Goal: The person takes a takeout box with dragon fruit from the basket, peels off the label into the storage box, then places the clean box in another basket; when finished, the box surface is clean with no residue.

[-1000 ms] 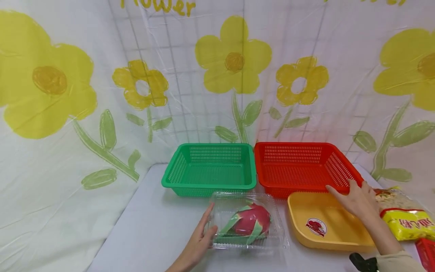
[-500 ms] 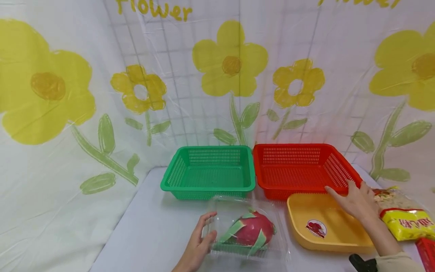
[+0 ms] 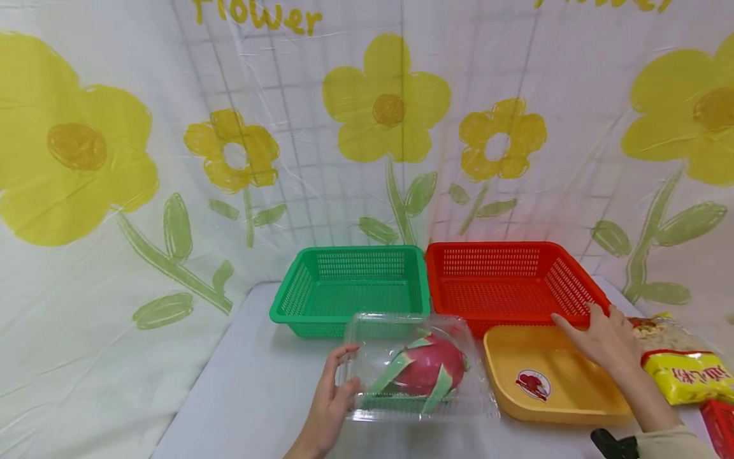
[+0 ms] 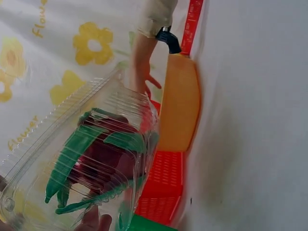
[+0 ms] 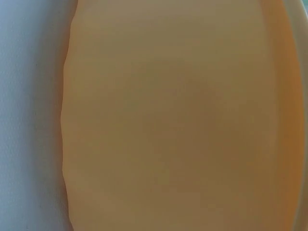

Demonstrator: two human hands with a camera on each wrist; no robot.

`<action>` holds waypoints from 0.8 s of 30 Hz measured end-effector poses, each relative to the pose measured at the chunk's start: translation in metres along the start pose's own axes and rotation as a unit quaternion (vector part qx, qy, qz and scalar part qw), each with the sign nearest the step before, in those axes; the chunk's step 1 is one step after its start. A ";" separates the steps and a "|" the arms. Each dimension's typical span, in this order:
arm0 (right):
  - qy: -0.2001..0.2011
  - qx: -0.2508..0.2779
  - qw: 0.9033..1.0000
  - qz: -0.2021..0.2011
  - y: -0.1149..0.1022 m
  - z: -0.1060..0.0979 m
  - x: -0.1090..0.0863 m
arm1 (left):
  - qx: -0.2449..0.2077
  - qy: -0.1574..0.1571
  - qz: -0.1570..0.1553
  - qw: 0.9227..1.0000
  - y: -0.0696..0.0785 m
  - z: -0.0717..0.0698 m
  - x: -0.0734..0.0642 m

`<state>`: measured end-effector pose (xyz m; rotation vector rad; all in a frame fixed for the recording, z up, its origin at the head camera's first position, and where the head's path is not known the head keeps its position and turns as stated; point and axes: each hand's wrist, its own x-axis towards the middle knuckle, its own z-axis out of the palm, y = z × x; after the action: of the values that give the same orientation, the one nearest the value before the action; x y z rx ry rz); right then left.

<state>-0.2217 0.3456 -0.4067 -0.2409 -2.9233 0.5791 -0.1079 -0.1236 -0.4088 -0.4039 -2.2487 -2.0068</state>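
My left hand [image 3: 325, 403] grips the left edge of a clear plastic clamshell box [image 3: 371, 341], thumb and fingers on its side. A red dragon fruit [image 3: 432, 366] with green scales lies inside. In the left wrist view, the box [image 4: 36, 144] is held up off the white table, its ribbed side toward the camera. My right hand [image 3: 604, 341] is over the right part of a yellow tray [image 3: 573, 389], fingers spread and slightly bent near the red basket's front rim. That tray's surface [image 5: 168, 120] fills most of the right wrist view, where no fingers show.
Behind the box stands a green basket [image 3: 355, 317], side by side with a red basket [image 3: 493, 319]. A yellow-labelled food bag [image 3: 688, 376] lies at the right, with a red object [image 3: 719, 424] in front of it. A flowered curtain [image 3: 309, 159] hangs behind the table.
The box in my left hand has risen a little, its far edge now overlapping the front of the green basket in the head view. My right hand has stayed in place.
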 end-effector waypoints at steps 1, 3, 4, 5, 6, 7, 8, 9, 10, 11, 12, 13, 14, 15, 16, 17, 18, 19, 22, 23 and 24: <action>0.001 0.000 1.000 0.000 0.000 0.000 0.000 | 0.001 0.000 0.003 1.000 0.004 0.000 0.002; 0.003 -0.001 1.000 -0.001 0.000 -0.001 0.000 | 0.006 0.001 0.012 1.000 0.010 0.000 0.009; 0.003 -0.002 1.000 -0.002 0.000 -0.001 0.000 | 0.008 0.003 0.016 1.000 0.013 0.000 0.013; 0.003 -0.002 1.000 -0.002 0.000 -0.001 0.000 | 0.010 0.006 0.019 1.000 0.015 0.001 0.017; 0.003 -0.002 1.000 -0.003 0.000 -0.001 0.000 | 0.011 0.008 0.021 1.000 0.018 0.001 0.022; 0.003 -0.002 1.000 -0.004 0.000 -0.001 -0.001 | 0.012 0.012 0.023 1.000 0.020 0.002 0.027; 0.003 -0.003 1.000 -0.004 0.001 -0.001 -0.001 | 0.013 0.016 0.026 0.999 0.021 0.003 0.033; 0.003 -0.003 1.000 -0.003 0.001 -0.001 -0.001 | 0.013 0.020 0.028 0.999 0.023 0.005 0.039; 0.003 -0.002 1.000 -0.004 0.001 -0.001 -0.001 | 0.012 0.024 0.030 0.999 0.024 0.006 0.046; 0.003 -0.002 1.000 -0.003 0.001 -0.001 -0.001 | 0.011 0.028 0.032 0.999 0.025 0.008 0.052; 0.004 -0.003 1.000 -0.004 0.001 -0.001 -0.001 | 0.011 0.032 0.032 0.999 0.026 0.010 0.060; 0.004 -0.003 1.000 -0.004 0.001 -0.001 -0.001 | 0.010 0.036 0.032 0.999 0.026 0.012 0.067; 0.005 -0.003 1.000 -0.004 0.000 -0.001 -0.001 | 0.010 0.038 0.033 0.999 0.027 0.014 0.075; 0.005 -0.004 1.000 -0.006 0.000 -0.001 -0.001 | 0.005 0.038 0.033 0.999 0.028 0.017 0.082; 0.004 -0.005 1.000 -0.006 0.000 -0.001 -0.001 | 0.004 0.038 0.036 0.999 0.029 0.019 0.089; 0.003 -0.004 1.000 -0.006 0.000 -0.001 -0.001 | 0.007 0.038 0.040 0.998 0.030 0.022 0.096; 0.003 -0.005 1.000 -0.006 0.000 -0.001 -0.001 | 0.009 0.037 0.043 0.998 0.030 0.024 0.103; 0.005 -0.006 1.000 -0.006 0.000 0.000 -0.001 | 0.012 0.034 0.047 0.998 0.032 0.027 0.109; 0.012 -0.005 1.000 -0.007 -0.001 0.000 -0.001 | 0.023 0.026 0.059 0.998 0.036 0.034 0.128; 0.015 -0.004 1.000 -0.009 -0.001 0.000 -0.002 | 0.028 0.023 0.060 0.998 0.038 0.037 0.135; 0.018 -0.005 1.000 -0.010 0.000 0.000 -0.002 | 0.032 0.020 0.060 0.997 0.039 0.041 0.141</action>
<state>-0.2201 0.3451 -0.4069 -0.2204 -2.8915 0.5509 -0.2287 -0.0614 -0.3411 -0.4745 -2.2027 -1.8619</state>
